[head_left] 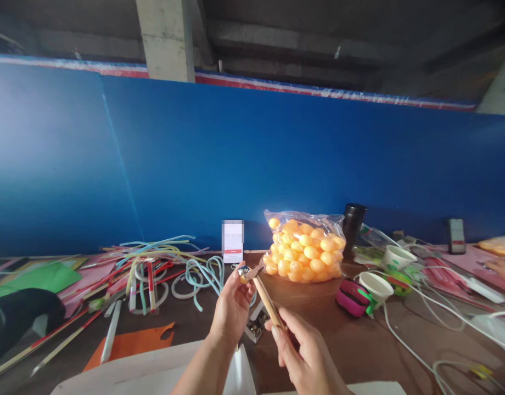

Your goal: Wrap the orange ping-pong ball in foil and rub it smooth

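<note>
Right hand (298, 346) grasping a wooden handle (267, 303) above the table (318, 307); left hand (233, 311) pinching shiny metal (244, 270) at its far end. The parts appear to meet; whether joined cannot be told.

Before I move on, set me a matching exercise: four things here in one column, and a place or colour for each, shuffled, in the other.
1. Wooden handle
2. Balls
3. Flask
4. Green sheet

A. In a clear bag
B. Far left of the view
C. Black
D. In the right hand

Pairs: 1-D, 2-A, 3-C, 4-B
</note>
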The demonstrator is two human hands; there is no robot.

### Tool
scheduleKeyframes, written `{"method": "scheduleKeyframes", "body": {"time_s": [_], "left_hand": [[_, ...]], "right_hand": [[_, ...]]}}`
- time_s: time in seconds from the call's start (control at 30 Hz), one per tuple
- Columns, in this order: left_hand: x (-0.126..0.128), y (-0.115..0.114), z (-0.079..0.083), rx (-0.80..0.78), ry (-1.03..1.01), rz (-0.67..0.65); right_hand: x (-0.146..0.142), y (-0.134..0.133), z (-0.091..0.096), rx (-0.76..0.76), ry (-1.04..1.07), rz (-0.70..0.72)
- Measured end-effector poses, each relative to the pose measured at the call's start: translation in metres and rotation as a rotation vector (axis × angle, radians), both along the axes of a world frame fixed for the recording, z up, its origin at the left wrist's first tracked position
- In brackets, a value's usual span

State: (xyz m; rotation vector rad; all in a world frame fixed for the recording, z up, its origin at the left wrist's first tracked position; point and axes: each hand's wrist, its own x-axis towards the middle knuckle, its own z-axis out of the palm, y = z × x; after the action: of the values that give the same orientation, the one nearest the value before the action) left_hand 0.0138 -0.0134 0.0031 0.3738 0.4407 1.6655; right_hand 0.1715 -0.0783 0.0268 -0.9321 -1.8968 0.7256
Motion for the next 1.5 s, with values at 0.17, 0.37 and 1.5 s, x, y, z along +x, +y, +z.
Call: {"method": "scheduleKeyframes", "body": {"time_s": [0.17, 0.37, 1.5], "left_hand": [[0.0, 0.002, -0.003, -0.008, 0.006, 0.003], [0.001, 0.005, -0.008, 0.023, 0.03, 0.012], [0.0, 0.0, 0.0, -0.031, -0.056, -0.004]], "right_hand": [[-0.002, 0.001, -0.006, -0.013, 0.059, -0.059], [-0.005, 0.003, -0.012, -0.055, 0.101, -0.08], [-0.002, -0.001, -0.007, -0.182, 0.152, -0.074]]}}
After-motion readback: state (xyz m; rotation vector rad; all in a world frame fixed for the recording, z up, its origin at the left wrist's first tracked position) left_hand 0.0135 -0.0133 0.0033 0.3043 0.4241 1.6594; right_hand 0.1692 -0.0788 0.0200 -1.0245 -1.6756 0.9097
